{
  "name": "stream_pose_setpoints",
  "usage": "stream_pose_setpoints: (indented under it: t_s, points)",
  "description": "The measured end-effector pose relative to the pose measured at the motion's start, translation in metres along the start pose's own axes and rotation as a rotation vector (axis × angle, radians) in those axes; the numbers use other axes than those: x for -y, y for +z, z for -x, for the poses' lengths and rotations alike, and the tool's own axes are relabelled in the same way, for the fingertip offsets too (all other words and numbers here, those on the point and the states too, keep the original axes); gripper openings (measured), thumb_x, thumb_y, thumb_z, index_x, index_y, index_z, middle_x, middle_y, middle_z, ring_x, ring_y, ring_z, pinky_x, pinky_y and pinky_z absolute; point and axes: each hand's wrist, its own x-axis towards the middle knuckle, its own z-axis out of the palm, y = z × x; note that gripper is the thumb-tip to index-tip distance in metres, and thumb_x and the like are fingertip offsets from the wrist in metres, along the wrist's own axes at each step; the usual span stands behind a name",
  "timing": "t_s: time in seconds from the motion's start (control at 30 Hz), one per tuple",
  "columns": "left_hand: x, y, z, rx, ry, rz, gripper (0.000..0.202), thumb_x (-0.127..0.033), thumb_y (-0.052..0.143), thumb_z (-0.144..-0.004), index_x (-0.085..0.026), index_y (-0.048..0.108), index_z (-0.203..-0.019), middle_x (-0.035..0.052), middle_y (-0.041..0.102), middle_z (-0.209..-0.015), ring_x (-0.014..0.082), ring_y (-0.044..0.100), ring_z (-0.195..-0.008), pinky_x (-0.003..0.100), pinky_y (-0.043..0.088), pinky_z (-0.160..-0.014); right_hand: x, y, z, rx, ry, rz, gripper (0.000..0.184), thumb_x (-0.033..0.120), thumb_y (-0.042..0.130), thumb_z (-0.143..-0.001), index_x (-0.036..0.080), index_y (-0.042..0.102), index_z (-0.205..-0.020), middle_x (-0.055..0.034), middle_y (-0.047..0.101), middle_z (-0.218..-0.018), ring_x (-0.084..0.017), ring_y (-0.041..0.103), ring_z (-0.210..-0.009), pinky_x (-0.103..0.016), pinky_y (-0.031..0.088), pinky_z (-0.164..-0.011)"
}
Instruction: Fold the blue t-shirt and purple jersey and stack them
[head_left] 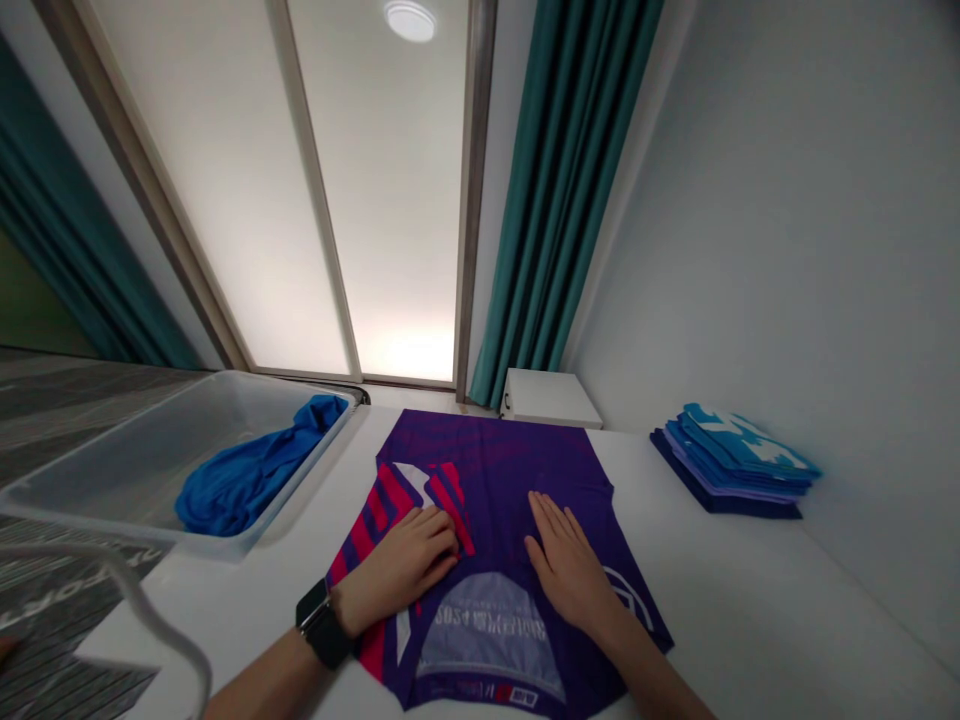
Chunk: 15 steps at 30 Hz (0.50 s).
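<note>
A purple sports shirt (495, 470) lies spread on the white table, its collar toward me and a grey panel with printed lettering inside the neck. Its left side is folded inward, showing a red-striped sleeve part (442, 490). My left hand (416, 550), with a black watch on the wrist, rests on this folded part; its fingers are bent and closed on the fabric, fingertips partly hidden. On the right half of the shirt my right hand (562, 560) lies flat, fingers stretched out, holding nothing.
A clear plastic tub (97, 450) with a crumpled blue garment (255, 470) stands at the left. On the right, a stack of folded blue and purple clothes (735, 460) sits near the wall. A white cabinet (551, 395) is behind the table (750, 610). A grey curved bar (142, 605) crosses the lower left.
</note>
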Motion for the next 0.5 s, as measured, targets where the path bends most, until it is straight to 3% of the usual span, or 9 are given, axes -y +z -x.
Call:
stream_pose_setpoints:
  t_s: [0.2,0.3,0.4,0.5]
  points:
    - [0.0,0.001,-0.001,-0.028,-0.003,0.005,0.016,-0.022,0.046,-0.097,-0.02,0.06,-0.089,0.0029,0.059,-0.093,0.0181,0.054,-0.089,0.032,0.041,-0.082,-0.005,0.009,0.0,-0.071,-0.036,-0.046,0.06,0.04,0.025,-0.098,0.014,0.022,-0.153,-0.0081,0.031,-0.155,-0.021,0.027,-0.143,-0.043,0.018,-0.119]
    - [-0.001,0.0,-0.002,-0.023,-0.02,0.005,0.014,-0.02,0.048,-0.096,-0.02,0.059,-0.088,0.0023,0.059,-0.093,0.0179,0.054,-0.089,0.032,0.04,-0.083,-0.006,0.011,0.001,-0.12,-0.086,-0.053,0.056,0.035,0.032,-0.097,0.016,0.033,-0.149,-0.0097,0.038,-0.152,-0.023,0.031,-0.141,-0.046,0.021,-0.117]
    - [-0.002,0.0,-0.003,-0.005,-0.032,-0.006,0.013,-0.018,0.049,-0.095,-0.02,0.059,-0.088,0.0021,0.059,-0.093,0.018,0.054,-0.09,0.032,0.039,-0.083,-0.001,0.003,0.003,-0.176,-0.151,-0.078,0.039,0.025,0.039,-0.094,0.019,0.056,-0.129,-0.011,0.052,-0.139,-0.025,0.043,-0.132,-0.046,0.031,-0.112]
    - [-0.002,0.001,-0.003,0.003,-0.033,-0.013,0.014,-0.019,0.048,-0.095,-0.02,0.06,-0.088,0.0022,0.06,-0.092,0.0179,0.054,-0.089,0.032,0.039,-0.082,0.009,-0.008,0.006,-0.198,-0.182,-0.128,0.021,0.017,0.047,-0.089,0.021,0.063,-0.102,-0.0091,0.062,-0.112,-0.024,0.055,-0.109,-0.042,0.043,-0.097]
